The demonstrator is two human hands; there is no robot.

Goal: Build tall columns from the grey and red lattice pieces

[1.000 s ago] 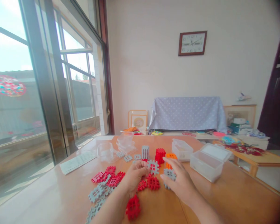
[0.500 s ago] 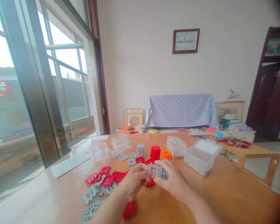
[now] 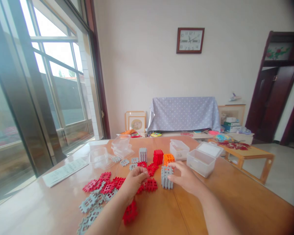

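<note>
A stack of grey notched plastic building pieces [image 3: 167, 179] stands upright on the table. My right hand [image 3: 186, 178] has its thumb and index finger on the stack's right side, closed around its edge. To the left, my left hand [image 3: 135, 181] is closed with its fingertips pinched together; whether anything is between them I cannot make out. Red notched pieces [image 3: 151, 184] lie just beside and below my left fingers. A loose pile of red pieces [image 3: 109, 187] and grey pieces [image 3: 89, 203] spreads left of my left forearm, which hides part of it.
Farther back stand another grey stack [image 3: 142, 154], a red stack [image 3: 158, 157] and an orange stack [image 3: 169, 159]. Two clear plastic boxes, one lidded box [image 3: 201, 163] and one smaller box [image 3: 180, 151], are at the right. Clear containers [image 3: 99, 158] and a paper sheet [image 3: 65, 172] lie left.
The grey pieces that both hands held up are now an upright stack on the table at my right hand. My left hand has come away from them. The camera view has turned slightly right.
</note>
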